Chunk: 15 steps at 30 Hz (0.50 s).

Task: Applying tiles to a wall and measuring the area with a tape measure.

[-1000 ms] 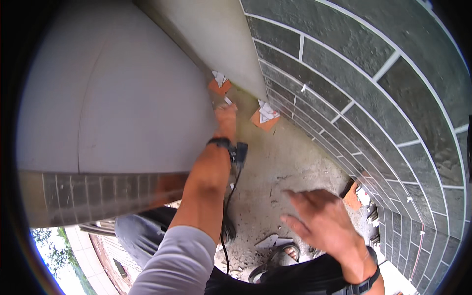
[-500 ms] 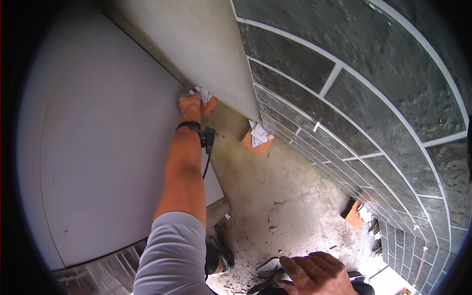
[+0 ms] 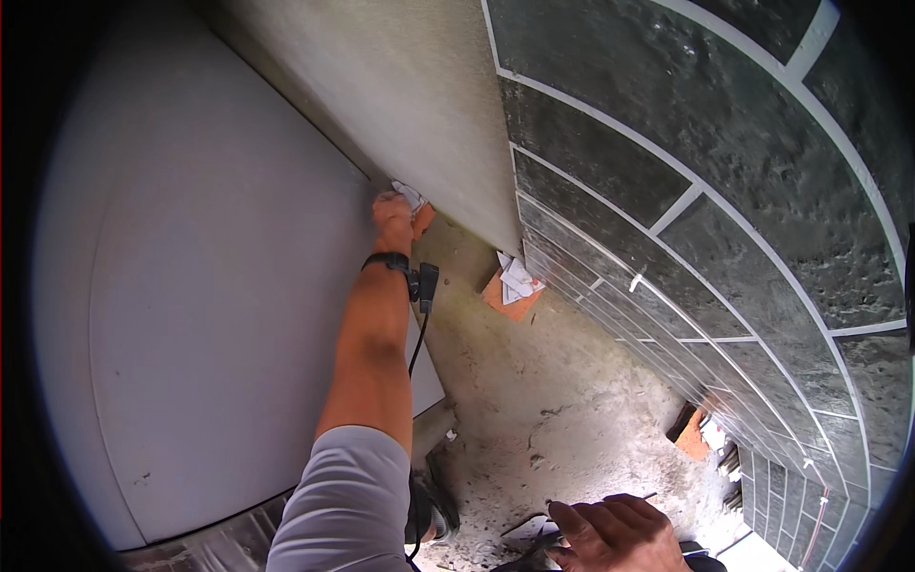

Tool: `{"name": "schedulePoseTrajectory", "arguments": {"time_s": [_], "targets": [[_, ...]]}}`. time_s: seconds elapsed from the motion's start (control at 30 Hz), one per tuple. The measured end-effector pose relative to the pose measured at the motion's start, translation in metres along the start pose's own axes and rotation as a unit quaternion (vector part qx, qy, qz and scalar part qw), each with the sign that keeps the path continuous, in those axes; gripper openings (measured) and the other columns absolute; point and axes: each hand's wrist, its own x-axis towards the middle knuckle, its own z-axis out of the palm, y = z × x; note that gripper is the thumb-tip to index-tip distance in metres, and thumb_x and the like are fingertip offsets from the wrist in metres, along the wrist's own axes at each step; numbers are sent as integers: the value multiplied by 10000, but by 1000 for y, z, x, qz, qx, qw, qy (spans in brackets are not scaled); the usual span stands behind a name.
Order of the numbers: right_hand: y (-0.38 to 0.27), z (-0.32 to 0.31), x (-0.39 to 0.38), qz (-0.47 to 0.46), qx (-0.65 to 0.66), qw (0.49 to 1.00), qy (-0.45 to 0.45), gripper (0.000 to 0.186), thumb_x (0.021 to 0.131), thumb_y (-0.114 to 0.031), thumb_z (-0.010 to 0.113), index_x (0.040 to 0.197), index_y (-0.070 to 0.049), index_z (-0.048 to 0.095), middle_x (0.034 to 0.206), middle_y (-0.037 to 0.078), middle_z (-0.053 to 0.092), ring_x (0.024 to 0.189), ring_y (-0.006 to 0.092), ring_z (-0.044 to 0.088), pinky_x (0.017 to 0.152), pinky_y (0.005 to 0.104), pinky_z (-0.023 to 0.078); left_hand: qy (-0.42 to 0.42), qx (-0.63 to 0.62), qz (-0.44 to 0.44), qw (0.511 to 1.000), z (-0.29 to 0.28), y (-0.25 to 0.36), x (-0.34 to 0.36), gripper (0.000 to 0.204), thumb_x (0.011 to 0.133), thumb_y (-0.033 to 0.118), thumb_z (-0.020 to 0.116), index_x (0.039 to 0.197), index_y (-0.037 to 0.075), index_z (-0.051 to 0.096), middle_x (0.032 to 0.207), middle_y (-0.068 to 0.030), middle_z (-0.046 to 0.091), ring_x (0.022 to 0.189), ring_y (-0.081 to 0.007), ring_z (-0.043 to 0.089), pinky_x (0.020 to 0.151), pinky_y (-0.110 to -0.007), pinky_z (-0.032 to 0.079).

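My left hand [image 3: 392, 210] is stretched far forward, its fingers closed at the far edge of a large white panel [image 3: 219, 296]. Whatever those fingers hold, if anything, is hidden. Just beside them, white broken pieces [image 3: 410, 194] lie on an orange brick [image 3: 423, 221] at the foot of the pale wall. A black strap with a small dark device [image 3: 428, 282] and a cable sits on my left wrist. Low in the picture, my right hand [image 3: 615, 534] shows its back, fingers loosely bent and thumb apart from them; I see nothing in it.
A second orange brick [image 3: 508, 301] carries more white shards [image 3: 518, 277] at the wall corner. Dark grey tiles [image 3: 686, 276] with white joints cover the right wall. Farther along it lies a third brick [image 3: 689, 439]. Crumbs and debris dot the concrete floor [image 3: 534, 400].
The view has shifted slightly, so my left arm, the bricks and the wall sit a little farther right and lower. Both hands keep nearly the same pose.
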Motion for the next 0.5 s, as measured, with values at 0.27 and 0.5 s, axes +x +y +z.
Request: {"name": "schedulePoseTrajectory", "arguments": {"time_s": [0.27, 0.5], "targets": [[-2, -3, 0, 2, -3, 1000, -6, 518, 729, -155, 726, 1196, 0, 564, 934, 123, 635, 819, 293, 613, 755, 377, 516, 75, 141, -74, 984, 44, 77, -65, 249, 872, 81, 531, 1102, 4, 587, 1098, -158, 643, 879, -257, 657, 627, -388, 531], [-5, -3, 1, -12, -2, 1000, -10, 514, 730, -167, 729, 1191, -6, 568, 918, 121, 636, 826, 289, 618, 753, 372, 514, 49, 43, -153, 986, 13, 57, 3, 301, 897, 130, 508, 1185, 56, 557, 1200, -164, 596, 1009, -288, 624, 785, -428, 515]]}}
